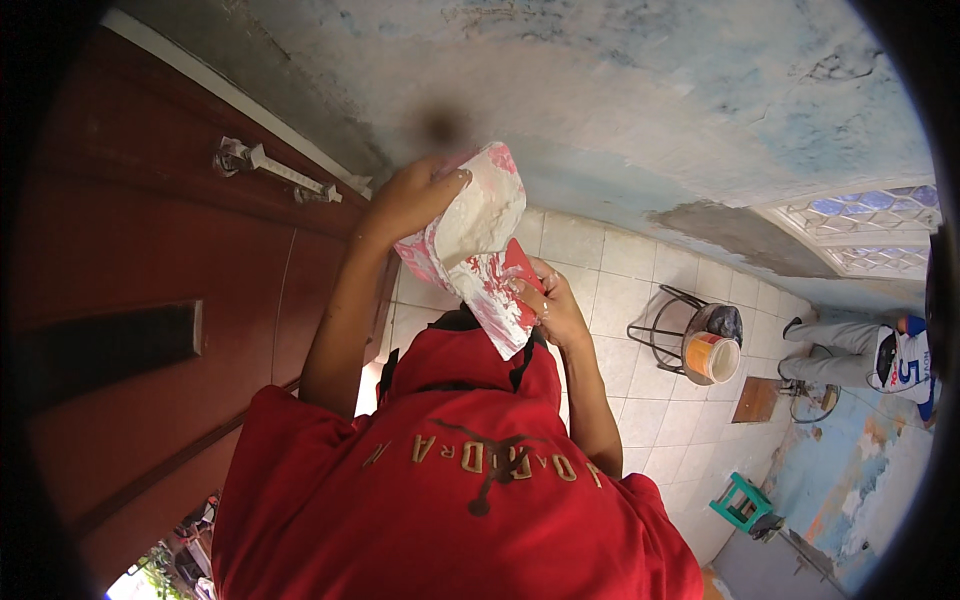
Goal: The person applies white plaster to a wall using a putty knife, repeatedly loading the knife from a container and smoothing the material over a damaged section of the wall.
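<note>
Holding a pink board smeared white (482,212) just above the middle of the frame, in the left hand (415,200), with fingers curled tightly over its left edge. Pinching a white-streaked red scraper (497,300) at the board's lower right, between nearly closed fingers of the right hand (556,308). Surrounded by a red door (150,250) at left, a patchy wall (650,100) above and an orange-and-white bucket (706,357) at right.

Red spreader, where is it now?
The spreader is mid-frame in the head view, in the right hand, just below the paste-coated pink piece in the left hand.
</note>
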Tool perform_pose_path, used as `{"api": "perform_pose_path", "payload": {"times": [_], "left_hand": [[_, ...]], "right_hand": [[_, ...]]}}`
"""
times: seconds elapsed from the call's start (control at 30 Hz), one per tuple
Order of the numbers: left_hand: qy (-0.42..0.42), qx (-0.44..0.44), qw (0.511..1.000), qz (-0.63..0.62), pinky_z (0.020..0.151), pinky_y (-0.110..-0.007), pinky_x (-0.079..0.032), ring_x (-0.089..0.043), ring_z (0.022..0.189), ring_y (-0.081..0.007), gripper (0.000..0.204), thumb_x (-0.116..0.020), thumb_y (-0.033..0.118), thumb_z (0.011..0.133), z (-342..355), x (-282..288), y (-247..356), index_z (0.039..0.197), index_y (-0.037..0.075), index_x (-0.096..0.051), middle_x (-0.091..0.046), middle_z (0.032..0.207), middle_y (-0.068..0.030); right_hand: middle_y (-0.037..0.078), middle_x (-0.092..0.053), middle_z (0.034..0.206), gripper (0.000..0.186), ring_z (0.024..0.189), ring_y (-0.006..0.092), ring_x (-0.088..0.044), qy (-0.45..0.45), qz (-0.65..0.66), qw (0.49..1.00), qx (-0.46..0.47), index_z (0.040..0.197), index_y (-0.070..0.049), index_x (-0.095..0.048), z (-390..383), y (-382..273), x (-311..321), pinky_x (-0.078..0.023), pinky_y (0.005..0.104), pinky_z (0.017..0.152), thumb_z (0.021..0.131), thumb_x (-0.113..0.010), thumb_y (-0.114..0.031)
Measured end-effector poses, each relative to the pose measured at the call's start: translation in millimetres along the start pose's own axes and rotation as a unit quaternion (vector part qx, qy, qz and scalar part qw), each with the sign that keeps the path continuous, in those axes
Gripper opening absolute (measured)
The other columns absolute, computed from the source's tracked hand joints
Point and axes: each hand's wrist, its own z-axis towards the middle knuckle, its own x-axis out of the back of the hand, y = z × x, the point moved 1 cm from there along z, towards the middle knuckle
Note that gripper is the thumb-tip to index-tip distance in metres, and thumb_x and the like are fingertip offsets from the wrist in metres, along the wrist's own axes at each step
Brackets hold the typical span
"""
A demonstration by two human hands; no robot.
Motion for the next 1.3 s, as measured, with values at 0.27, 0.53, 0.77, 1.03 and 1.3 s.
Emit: {"api": "perform_pose_path", "payload": {"times": [0.27,0.53,0.77,1.03,1.3], "left_hand": [[0.032,0.005,0.999,-0.022,0.093,-0.040,-0.048,-0.065,0.108,-0.0317,0.056,-0.059,0.037,0.089,3,-12,-33,0.123,-0.008,-0.060,-0.068,0.113,-0.0248],[0.068,0.048,0.948,-0.306,0.103,-0.033,-0.039,-0.052,0.119,-0.0211,0.057,-0.060,0.041,0.095,-16,-51,-97,0.133,-0.002,-0.055,-0.059,0.127,-0.0133],[0.102,0.089,0.922,-0.363,0.097,-0.035,-0.044,-0.057,0.112,-0.0219,0.061,-0.059,0.042,0.095,-39,-102,-96,0.135,-0.004,-0.053,-0.062,0.123,-0.0145],[0.073,0.151,0.895,-0.414,0.102,-0.037,-0.043,-0.056,0.121,-0.0263,0.070,-0.062,0.040,0.093,-77,-111,-137,0.144,-0.004,-0.043,-0.057,0.133,-0.0174],[0.010,0.114,0.871,-0.478,0.100,-0.038,-0.046,-0.057,0.119,-0.0270,0.062,-0.058,0.031,0.095,-87,-113,-220,0.144,-0.004,-0.043,-0.058,0.130,-0.0186]], "right_hand": [[0.008,-0.065,0.119,0.040,0.102,0.0134,-0.065,-0.084,0.098,0.989,-0.076,0.133,0.001,-0.053,12,12,17,-0.055,0.0284,0.088,0.096,-0.063,-0.009],[0.004,-0.060,0.130,0.055,0.109,0.0189,-0.064,0.029,0.307,0.951,0.034,0.146,-0.010,-0.041,1,22,29,-0.055,0.0350,0.092,0.096,-0.064,-0.015],[0.008,-0.063,0.118,0.032,0.105,0.0190,-0.064,0.175,0.124,0.946,0.242,0.127,-0.002,-0.054,26,-97,90,-0.054,0.0368,0.094,0.098,-0.061,-0.013],[0.018,-0.054,0.138,0.051,0.120,0.0340,-0.056,0.407,-0.556,0.460,0.560,0.136,0.000,-0.055,115,-187,123,-0.046,0.0423,0.097,0.085,-0.056,0.006],[0.015,-0.047,0.146,0.064,0.135,0.0348,-0.043,0.414,-0.683,0.398,0.453,0.143,-0.008,-0.049,219,-81,197,-0.038,0.0510,0.101,0.080,-0.055,-0.002]]}}
